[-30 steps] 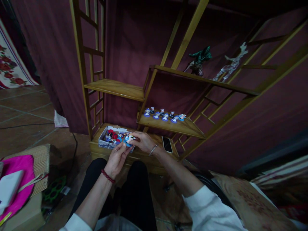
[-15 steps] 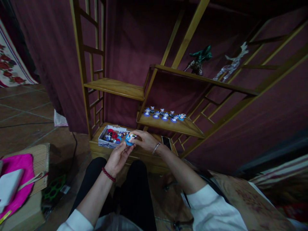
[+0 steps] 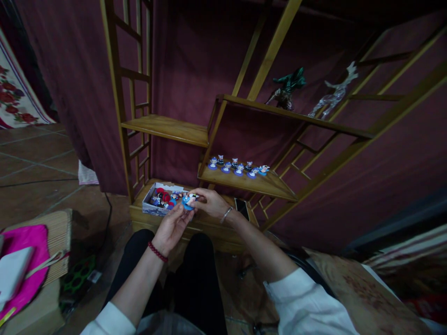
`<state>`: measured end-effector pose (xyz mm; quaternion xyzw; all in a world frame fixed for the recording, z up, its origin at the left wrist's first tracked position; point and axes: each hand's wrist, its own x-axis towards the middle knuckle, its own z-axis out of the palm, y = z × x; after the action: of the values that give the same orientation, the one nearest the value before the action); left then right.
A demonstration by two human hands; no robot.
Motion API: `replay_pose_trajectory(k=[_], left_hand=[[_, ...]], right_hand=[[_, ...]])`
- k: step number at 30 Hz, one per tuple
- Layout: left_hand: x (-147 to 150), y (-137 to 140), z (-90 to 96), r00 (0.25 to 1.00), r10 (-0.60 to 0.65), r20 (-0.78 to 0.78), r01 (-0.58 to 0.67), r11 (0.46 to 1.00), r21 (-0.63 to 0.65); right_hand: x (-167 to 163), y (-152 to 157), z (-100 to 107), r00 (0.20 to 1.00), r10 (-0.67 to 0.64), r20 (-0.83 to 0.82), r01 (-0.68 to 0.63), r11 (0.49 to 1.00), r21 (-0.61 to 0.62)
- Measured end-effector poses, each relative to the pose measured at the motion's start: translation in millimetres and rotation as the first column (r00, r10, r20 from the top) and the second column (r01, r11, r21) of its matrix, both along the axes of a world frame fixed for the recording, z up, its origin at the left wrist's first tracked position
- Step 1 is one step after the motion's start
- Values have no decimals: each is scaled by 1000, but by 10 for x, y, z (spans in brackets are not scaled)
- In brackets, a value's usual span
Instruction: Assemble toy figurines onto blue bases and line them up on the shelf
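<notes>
A small blue-and-white figurine (image 3: 189, 201) on a round blue base is held between both hands, in front of the box. My left hand (image 3: 172, 226) grips its base from below, fingers closed. From the right, my right hand (image 3: 208, 202) pinches its upper side; the fingers partly cover it. Just behind and left, an open cardboard box (image 3: 153, 209) holds several red, blue and dark figurines (image 3: 163, 196). Up on the small wooden shelf (image 3: 244, 180), several purple-based figurines (image 3: 239, 170) stand in front of dark ones (image 3: 234, 162), with a blue-based figurine (image 3: 263, 170) at the right end.
A phone (image 3: 241, 207) lies on the bottom ledge, right of my right hand. Higher, a green statuette (image 3: 289, 86) and a clear statuette (image 3: 333, 95) stand on the upper shelf (image 3: 258, 103). At left, a white device (image 3: 16, 270) rests on pink cloth (image 3: 38, 246).
Both hands keep nearly the same place, still holding the figurine. It appears turned or lifted very slightly. The camera view has shifted a little.
</notes>
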<state>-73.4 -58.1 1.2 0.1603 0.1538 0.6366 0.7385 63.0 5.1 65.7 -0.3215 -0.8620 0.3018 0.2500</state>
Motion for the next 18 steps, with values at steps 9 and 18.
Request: replay_pose_trajectory(k=[9,18], left_hand=[[35,3,-8,1000,-14,-24,14,1000,14],[34,7,14,1000,-7,-17,6,1000,-28]], right_hand=[[47,40,-56,998,-14,-55,8,995,-99],[48,43,-45,999,-26,-41,22,995,-93]])
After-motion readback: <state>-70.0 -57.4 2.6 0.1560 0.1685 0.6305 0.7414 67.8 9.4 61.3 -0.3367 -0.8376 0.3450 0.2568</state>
